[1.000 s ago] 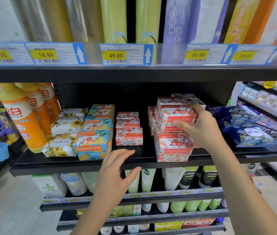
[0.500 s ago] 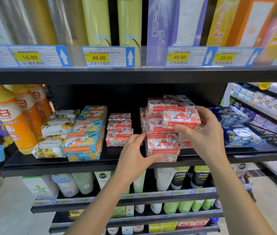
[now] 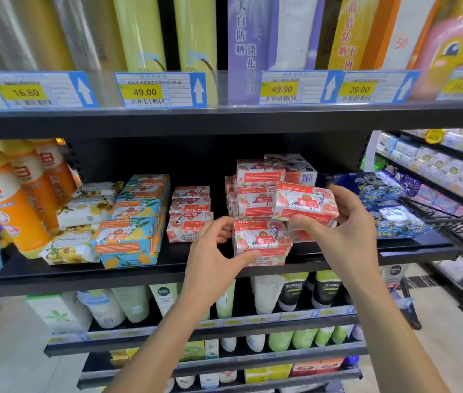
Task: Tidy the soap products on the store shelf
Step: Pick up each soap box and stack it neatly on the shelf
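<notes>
On the black shelf (image 3: 167, 268) stand red-and-white Goat Soap boxes. My right hand (image 3: 343, 231) holds one red soap box (image 3: 305, 204) lifted off the untidy right-hand stack (image 3: 255, 194). My left hand (image 3: 216, 251) grips the left end of the front red soap box (image 3: 261, 239), which rests on another box at the shelf's front. A neat row of the same red boxes (image 3: 189, 214) lies flat to the left. Blue-and-yellow Goat Soap boxes (image 3: 131, 222) and white floral soap packs (image 3: 79, 219) stand further left.
Orange bottles (image 3: 11, 205) fill the shelf's left end and blue patterned packs (image 3: 389, 205) the right end. Price tags (image 3: 159, 90) line the shelf above, under tall boxes. Tubes (image 3: 292, 293) stand on lower shelves. Another aisle's shelving (image 3: 437, 165) lies at the right.
My left hand rose from below the shelf edge and took hold of the front red box. My right hand pulled its box forward off the stack.
</notes>
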`<action>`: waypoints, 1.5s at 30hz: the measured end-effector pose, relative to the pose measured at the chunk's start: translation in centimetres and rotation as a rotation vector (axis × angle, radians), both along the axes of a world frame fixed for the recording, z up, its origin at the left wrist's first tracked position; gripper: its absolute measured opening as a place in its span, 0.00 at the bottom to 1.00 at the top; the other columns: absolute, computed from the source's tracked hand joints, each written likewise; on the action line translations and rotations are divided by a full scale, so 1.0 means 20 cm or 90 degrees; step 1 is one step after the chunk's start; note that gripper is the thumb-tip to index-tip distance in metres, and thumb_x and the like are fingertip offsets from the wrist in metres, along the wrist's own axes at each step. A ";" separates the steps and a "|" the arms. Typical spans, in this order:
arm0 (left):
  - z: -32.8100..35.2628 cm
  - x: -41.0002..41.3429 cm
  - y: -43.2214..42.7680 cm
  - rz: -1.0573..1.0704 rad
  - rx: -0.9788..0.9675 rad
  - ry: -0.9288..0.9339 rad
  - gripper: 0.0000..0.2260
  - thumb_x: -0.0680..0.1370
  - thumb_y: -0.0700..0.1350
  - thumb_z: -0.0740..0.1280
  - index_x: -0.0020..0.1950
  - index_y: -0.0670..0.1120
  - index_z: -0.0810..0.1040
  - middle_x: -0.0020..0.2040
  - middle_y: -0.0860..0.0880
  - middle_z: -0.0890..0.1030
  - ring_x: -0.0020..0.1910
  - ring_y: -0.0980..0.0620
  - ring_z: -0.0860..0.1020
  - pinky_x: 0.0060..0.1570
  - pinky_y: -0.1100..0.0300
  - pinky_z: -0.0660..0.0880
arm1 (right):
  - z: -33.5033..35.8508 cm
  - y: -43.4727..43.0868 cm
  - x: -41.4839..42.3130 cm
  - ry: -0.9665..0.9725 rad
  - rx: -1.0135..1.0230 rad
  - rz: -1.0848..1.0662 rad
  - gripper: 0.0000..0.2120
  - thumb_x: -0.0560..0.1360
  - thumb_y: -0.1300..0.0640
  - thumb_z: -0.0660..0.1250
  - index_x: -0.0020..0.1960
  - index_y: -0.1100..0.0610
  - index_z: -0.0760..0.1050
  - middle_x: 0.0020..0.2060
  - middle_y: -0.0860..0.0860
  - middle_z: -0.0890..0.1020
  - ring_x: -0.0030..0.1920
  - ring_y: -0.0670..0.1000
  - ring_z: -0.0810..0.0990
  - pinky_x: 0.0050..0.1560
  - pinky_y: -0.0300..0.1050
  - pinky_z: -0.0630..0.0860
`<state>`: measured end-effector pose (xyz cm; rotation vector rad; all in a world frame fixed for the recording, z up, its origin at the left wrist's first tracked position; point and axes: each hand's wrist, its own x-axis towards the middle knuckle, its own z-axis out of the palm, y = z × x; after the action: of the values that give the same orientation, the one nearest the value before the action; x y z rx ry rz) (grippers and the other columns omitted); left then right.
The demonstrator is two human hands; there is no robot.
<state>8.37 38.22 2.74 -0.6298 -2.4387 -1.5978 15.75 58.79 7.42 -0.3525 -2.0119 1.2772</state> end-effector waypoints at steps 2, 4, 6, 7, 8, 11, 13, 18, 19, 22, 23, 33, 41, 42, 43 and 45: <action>0.01 0.02 -0.04 -0.006 0.014 0.002 0.27 0.67 0.56 0.82 0.63 0.58 0.76 0.56 0.62 0.77 0.57 0.63 0.75 0.58 0.66 0.73 | 0.00 -0.03 0.02 0.000 -0.002 0.006 0.34 0.62 0.46 0.84 0.62 0.38 0.71 0.61 0.44 0.80 0.61 0.42 0.79 0.65 0.50 0.78; 0.02 0.03 -0.11 -0.004 0.028 0.005 0.27 0.67 0.54 0.82 0.62 0.59 0.76 0.54 0.63 0.77 0.57 0.63 0.76 0.57 0.69 0.73 | -0.01 -0.07 0.04 0.001 -0.009 0.018 0.34 0.61 0.43 0.83 0.63 0.39 0.72 0.62 0.44 0.80 0.61 0.42 0.79 0.65 0.49 0.78; 0.01 0.06 -0.20 0.004 0.045 0.007 0.26 0.66 0.53 0.82 0.60 0.62 0.76 0.54 0.66 0.77 0.57 0.64 0.76 0.56 0.71 0.73 | -0.02 -0.13 0.06 -0.004 -0.006 0.037 0.36 0.59 0.40 0.81 0.65 0.40 0.73 0.62 0.44 0.80 0.62 0.42 0.79 0.64 0.49 0.78; 0.01 0.07 -0.26 0.011 0.055 0.001 0.26 0.66 0.53 0.82 0.60 0.63 0.76 0.54 0.67 0.77 0.57 0.63 0.77 0.57 0.70 0.73 | -0.02 -0.16 0.06 -0.010 0.000 0.048 0.36 0.59 0.39 0.81 0.65 0.40 0.74 0.62 0.43 0.80 0.62 0.42 0.79 0.64 0.50 0.78; 0.00 0.09 -0.32 0.020 0.065 -0.011 0.27 0.65 0.53 0.82 0.60 0.63 0.76 0.54 0.67 0.77 0.57 0.63 0.77 0.58 0.67 0.74 | -0.03 -0.20 0.06 -0.018 0.009 0.061 0.37 0.60 0.38 0.81 0.66 0.41 0.74 0.62 0.43 0.80 0.62 0.43 0.79 0.64 0.51 0.78; -0.03 0.13 -0.51 0.056 0.089 -0.044 0.28 0.63 0.55 0.81 0.60 0.61 0.77 0.54 0.64 0.80 0.57 0.62 0.79 0.60 0.62 0.74 | -0.07 -0.33 0.05 -0.040 0.022 0.088 0.41 0.60 0.39 0.81 0.70 0.44 0.73 0.65 0.43 0.78 0.66 0.44 0.77 0.68 0.51 0.75; -0.05 0.16 -0.62 0.090 0.101 -0.052 0.28 0.61 0.55 0.81 0.59 0.62 0.77 0.54 0.62 0.82 0.56 0.62 0.79 0.59 0.61 0.74 | -0.08 -0.42 0.04 -0.055 0.049 0.097 0.43 0.59 0.37 0.79 0.72 0.45 0.72 0.67 0.41 0.76 0.68 0.42 0.73 0.67 0.39 0.72; -0.09 0.18 -0.89 0.162 0.099 -0.067 0.28 0.59 0.57 0.80 0.57 0.65 0.77 0.56 0.57 0.82 0.55 0.61 0.80 0.57 0.57 0.75 | -0.12 -0.67 -0.02 -0.132 0.166 0.093 0.45 0.67 0.41 0.79 0.78 0.50 0.65 0.71 0.46 0.71 0.72 0.46 0.67 0.71 0.36 0.62; -0.10 0.18 -0.93 0.170 0.095 -0.069 0.27 0.59 0.57 0.80 0.56 0.67 0.77 0.56 0.59 0.82 0.55 0.61 0.80 0.56 0.58 0.75 | -0.13 -0.72 -0.04 -0.148 0.199 0.090 0.46 0.68 0.40 0.78 0.79 0.52 0.63 0.72 0.47 0.70 0.74 0.48 0.65 0.72 0.41 0.62; -0.13 0.17 -1.02 0.192 0.078 -0.068 0.26 0.59 0.59 0.78 0.55 0.70 0.76 0.55 0.60 0.81 0.55 0.61 0.80 0.55 0.58 0.75 | -0.18 -0.82 -0.11 -0.197 0.247 0.080 0.46 0.72 0.39 0.74 0.81 0.55 0.58 0.74 0.49 0.67 0.76 0.50 0.61 0.74 0.43 0.59; -0.14 0.17 -1.05 0.197 0.079 -0.072 0.26 0.59 0.59 0.78 0.55 0.69 0.76 0.55 0.60 0.82 0.56 0.60 0.80 0.56 0.57 0.76 | -0.20 -0.85 -0.13 -0.210 0.252 0.074 0.46 0.73 0.39 0.74 0.81 0.56 0.57 0.74 0.50 0.66 0.76 0.51 0.60 0.74 0.43 0.59; -0.17 0.15 -1.11 0.173 0.103 -0.085 0.29 0.60 0.56 0.79 0.59 0.59 0.77 0.57 0.56 0.83 0.57 0.58 0.80 0.60 0.51 0.77 | -0.31 -0.94 -0.26 -0.246 0.248 0.072 0.45 0.79 0.47 0.70 0.83 0.59 0.45 0.80 0.55 0.60 0.79 0.54 0.60 0.76 0.46 0.62; -0.19 0.15 -1.08 0.153 0.113 -0.106 0.29 0.58 0.55 0.80 0.58 0.60 0.77 0.55 0.58 0.83 0.57 0.60 0.80 0.59 0.53 0.78 | -0.32 -0.93 -0.29 -0.240 0.238 0.057 0.45 0.79 0.47 0.70 0.83 0.59 0.44 0.78 0.56 0.66 0.77 0.54 0.64 0.72 0.46 0.67; -0.19 0.15 -1.07 0.150 0.113 -0.106 0.29 0.58 0.55 0.80 0.58 0.60 0.77 0.56 0.58 0.83 0.57 0.60 0.80 0.59 0.52 0.78 | -0.32 -0.93 -0.30 -0.238 0.242 0.059 0.45 0.79 0.47 0.70 0.83 0.59 0.44 0.78 0.56 0.66 0.77 0.54 0.64 0.72 0.46 0.67; -0.19 0.15 -1.07 0.147 0.113 -0.104 0.29 0.59 0.55 0.80 0.58 0.61 0.77 0.56 0.57 0.83 0.57 0.60 0.80 0.59 0.52 0.79 | -0.32 -0.93 -0.31 -0.235 0.246 0.064 0.45 0.79 0.47 0.70 0.83 0.59 0.44 0.78 0.55 0.65 0.77 0.54 0.64 0.71 0.46 0.67; -0.18 0.15 -1.06 0.139 0.114 -0.095 0.27 0.59 0.55 0.80 0.57 0.64 0.78 0.56 0.57 0.83 0.57 0.60 0.80 0.59 0.52 0.79 | -0.31 -0.92 -0.31 -0.235 0.245 0.074 0.45 0.79 0.47 0.70 0.83 0.58 0.44 0.79 0.55 0.64 0.77 0.54 0.62 0.72 0.45 0.66</action>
<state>11.42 17.12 -0.95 -0.2160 -2.3309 -1.7993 9.47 40.43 1.19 -0.3038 -2.5668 0.9055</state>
